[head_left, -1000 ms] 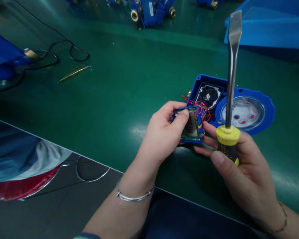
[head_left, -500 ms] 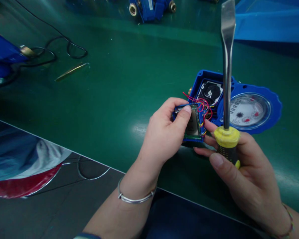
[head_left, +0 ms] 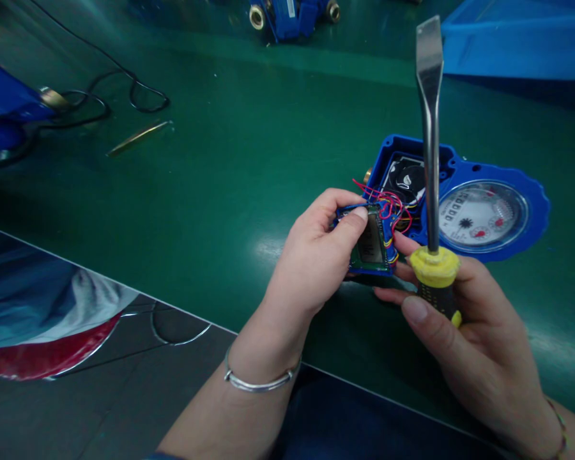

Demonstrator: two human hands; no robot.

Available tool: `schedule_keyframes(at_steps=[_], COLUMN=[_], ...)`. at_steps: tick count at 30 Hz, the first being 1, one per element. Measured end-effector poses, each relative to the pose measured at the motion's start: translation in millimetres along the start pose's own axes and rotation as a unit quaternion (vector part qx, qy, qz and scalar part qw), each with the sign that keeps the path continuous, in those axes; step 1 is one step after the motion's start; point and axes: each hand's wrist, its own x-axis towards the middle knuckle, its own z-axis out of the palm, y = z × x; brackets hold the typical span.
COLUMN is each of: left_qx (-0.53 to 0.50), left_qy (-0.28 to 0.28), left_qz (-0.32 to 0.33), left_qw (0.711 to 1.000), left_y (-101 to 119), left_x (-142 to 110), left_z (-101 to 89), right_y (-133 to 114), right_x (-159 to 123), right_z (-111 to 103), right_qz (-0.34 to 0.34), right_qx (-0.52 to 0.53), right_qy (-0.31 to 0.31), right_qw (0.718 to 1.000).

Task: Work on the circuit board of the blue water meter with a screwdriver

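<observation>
Circuit board: small green board (head_left: pixel 370 241) in a blue frame, held just off the counter (head_left: pixel 230 179), at the near-left corner of the blue water meter (head_left: pixel 464 204).
Landmark: water meter lies flat on the counter, dial face up on its right half, open compartment on its left half.
Left hand: left hand (head_left: pixel 316 255) pinches the board's left edge, thumb tip on the top face, fingers curled over the far edge. Grip closed on the board.
Right hand: right hand (head_left: pixel 464 332) wraps the yellow-and-black handle of the screwdriver (head_left: pixel 431 191); its fingertips also reach forward to touch the board's right edge. Grip closed on the handle.
Screwdriver axis: shaft stands near upright, flat blade up and away from the board, crossing in front of the meter between compartment and dial. The blade tip is nowhere near the board.
Board axis: long side runs near-to-far, roughly in line with the meter's left wall.
Wires: red, blue and yellow wires (head_left: pixel 388 207) run from the board's far-right corner into the meter's open compartment, so board and meter are tethered.
Nearer hand: both touch the board; the left has the firmer hold, the right is mostly taken up by the tool.
Left of meter, well apart: brass rod (head_left: pixel 138 137) and black cable (head_left: pixel 138 96) on the counter.
</observation>
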Motion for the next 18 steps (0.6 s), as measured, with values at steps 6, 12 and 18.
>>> schedule_keyframes(at_steps=[6,12,18], left_qx=[-0.046,-0.051,-0.064], left_qy=[-0.005,-0.01,-0.015], left_qz=[-0.022,-0.035,-0.046], left_qw=[0.999,0.998,0.997], left_y=[4.4,3.7,2.4], left_x=[-5.3,-7.7,-8.2], left_z=[1.3,0.2,0.6], right_y=[-0.6,-1.5,-1.8], right_x=[-0.4,-0.1,1.9], right_z=[-0.7,-0.6,-0.3], right_qz=[0.016,0.002,0.009], right_qx=[0.005,0.0,-0.006], right_qy=[0.008,0.008,0.004], right_qw=[1.0,1.0,1.0])
